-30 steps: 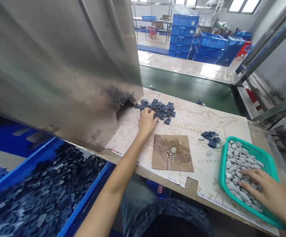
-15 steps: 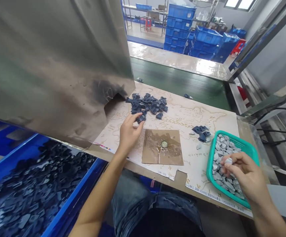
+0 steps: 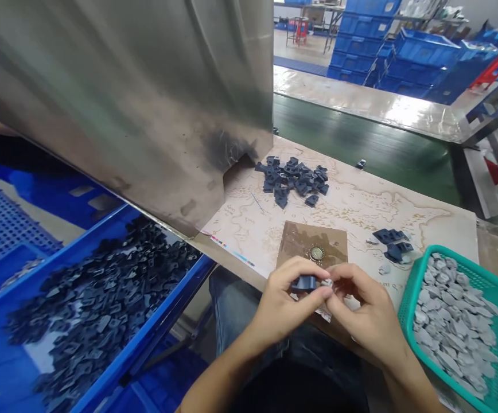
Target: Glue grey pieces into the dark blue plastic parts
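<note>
Between thumb and fingers my left hand (image 3: pixel 290 295) pinches a small dark blue plastic part (image 3: pixel 304 283). My right hand (image 3: pixel 361 307) is closed on a small light grey piece (image 3: pixel 327 283), which meets the right end of the dark part. Both hands come together over the near edge of a brown cardboard square (image 3: pixel 294 241), which has a round metal disc (image 3: pixel 316 253) in its wet-looking middle. Beyond lies a pile of dark blue parts (image 3: pixel 294 178). To the right, a green basket (image 3: pixel 408 304) holds many grey pieces (image 3: pixel 453 321).
A large metal panel (image 3: pixel 146 115) rises at the left. Below it stands a blue bin (image 3: pixel 146 327) full of dark parts. A green conveyor belt (image 3: pixel 386 155) runs behind the map-printed sheet (image 3: pixel 240 229). Several dark parts (image 3: pixel 393 244) lie left of the basket.
My left hand has come away from the pile with a dark part. My right hand has left the basket with a grey piece, and the two hands have met. The view has turned left.
</note>
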The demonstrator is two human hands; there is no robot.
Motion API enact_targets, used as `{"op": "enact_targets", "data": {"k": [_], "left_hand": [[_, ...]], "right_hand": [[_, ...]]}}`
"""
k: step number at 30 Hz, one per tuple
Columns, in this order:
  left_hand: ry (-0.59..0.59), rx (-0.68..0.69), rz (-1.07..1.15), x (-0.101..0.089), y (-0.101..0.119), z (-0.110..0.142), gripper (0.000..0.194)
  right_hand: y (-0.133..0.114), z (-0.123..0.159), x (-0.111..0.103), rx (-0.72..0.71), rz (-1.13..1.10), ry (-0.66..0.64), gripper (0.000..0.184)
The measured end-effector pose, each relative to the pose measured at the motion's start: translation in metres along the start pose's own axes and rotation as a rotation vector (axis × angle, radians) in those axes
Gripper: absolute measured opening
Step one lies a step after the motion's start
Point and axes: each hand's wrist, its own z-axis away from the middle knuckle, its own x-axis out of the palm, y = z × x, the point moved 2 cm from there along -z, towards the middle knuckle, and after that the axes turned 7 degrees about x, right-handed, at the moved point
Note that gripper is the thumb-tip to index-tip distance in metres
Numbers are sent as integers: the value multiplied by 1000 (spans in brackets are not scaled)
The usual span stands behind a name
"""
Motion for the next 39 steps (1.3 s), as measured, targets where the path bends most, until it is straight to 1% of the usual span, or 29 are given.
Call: {"op": "enact_targets", "data": {"k": [1,3,6,8,9,11,14,18,21,23,25,27,30,32,34,37,39], "left_hand": [[21,-10,14,-2,-4,0,4],[48,-59,88,-3,-12,1,7],[50,-160,351,-1,-23,6,26],[67,-198,501,-3,-28,11,34],[81,-205,524,-5,-29,12,34],[107,-216,481,-10,-31,15,30],[135,-239,422,-18,-34,18,31],[168,-263,494,-23,-37,18,39],[166,-270,552,-25,-37,18,39],[161,-274,574,-26,-36,18,40],[164,-268,588,-26,-35,19,41],[174,-252,599,-25,-34,19,40],[189,-215,597,-22,-32,20,36],[208,-168,562,-19,-30,21,33],[236,-73,493,-18,-29,21,27],[256,177,370,-18,-26,22,16],[248,334,308,-19,-24,23,22]], "right_hand": [[-1,0,1,-22,2,23,4],[-1,1,1,-54,-16,55,9],[5,2,-1,-69,29,80,12],[11,-2,-5,-67,156,85,15],[15,-6,-7,-66,236,82,17],[24,-14,-10,-73,379,48,17],[36,-26,-8,-114,511,-4,16],[44,-38,4,-147,617,-3,22],[49,-43,13,-118,676,-30,24],[51,-44,14,-99,679,-48,25],[48,-44,11,-104,608,-37,22],[37,-40,4,-108,475,-4,18],[10,-25,-4,-81,221,46,14],[-8,-14,-4,-52,44,27,12],[-20,-5,-1,-1,-133,-26,13],[-26,1,6,102,-355,-53,17],[-26,1,10,139,-449,-35,17]]}}
